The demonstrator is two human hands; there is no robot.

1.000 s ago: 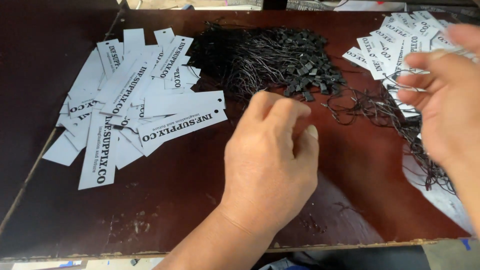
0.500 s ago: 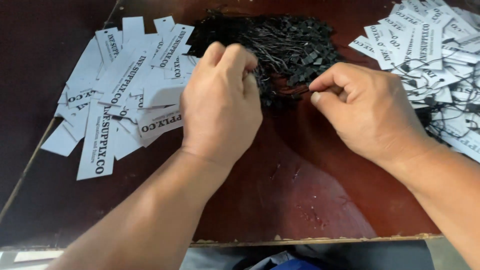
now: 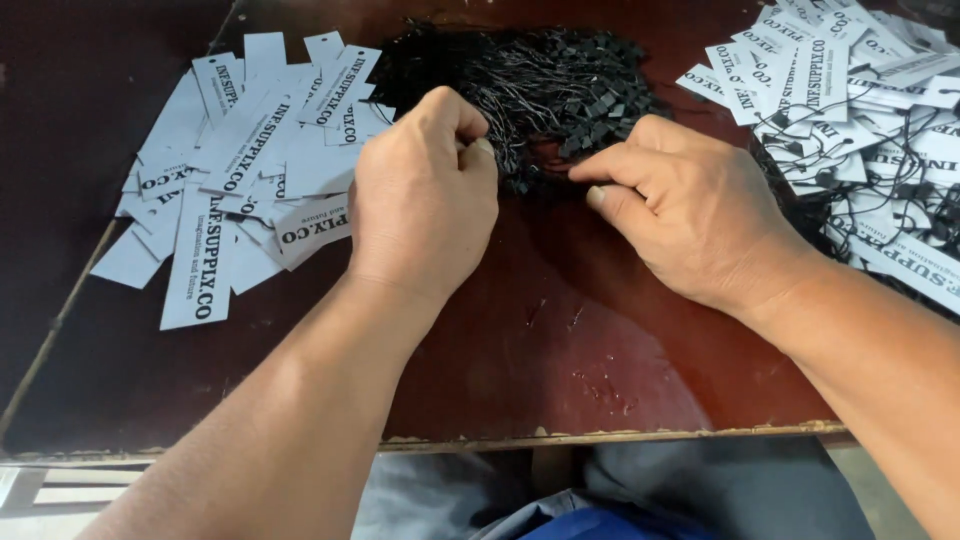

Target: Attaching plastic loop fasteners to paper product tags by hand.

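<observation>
A heap of thin black string loops with small plastic locks (image 3: 540,85) lies at the far middle of the dark red table (image 3: 560,340). My left hand (image 3: 425,200) rests at the heap's near left edge, fingers curled and pinching at its strands. My right hand (image 3: 690,210) is at the heap's near right edge, thumb and forefinger closing on a black strand. A spread of white paper tags with dark print (image 3: 240,170) lies left of my left hand. A second pile of white tags with black strings threaded through them (image 3: 860,130) lies right of my right hand.
The table's worn front edge (image 3: 600,438) runs below my forearms, with grey and blue cloth (image 3: 600,500) under it. A darker surface (image 3: 60,150) adjoins the table on the left.
My right hand has come from the strung tag pile on the right to the black heap. My left hand has moved forward to the heap too. The view has shifted slightly.
</observation>
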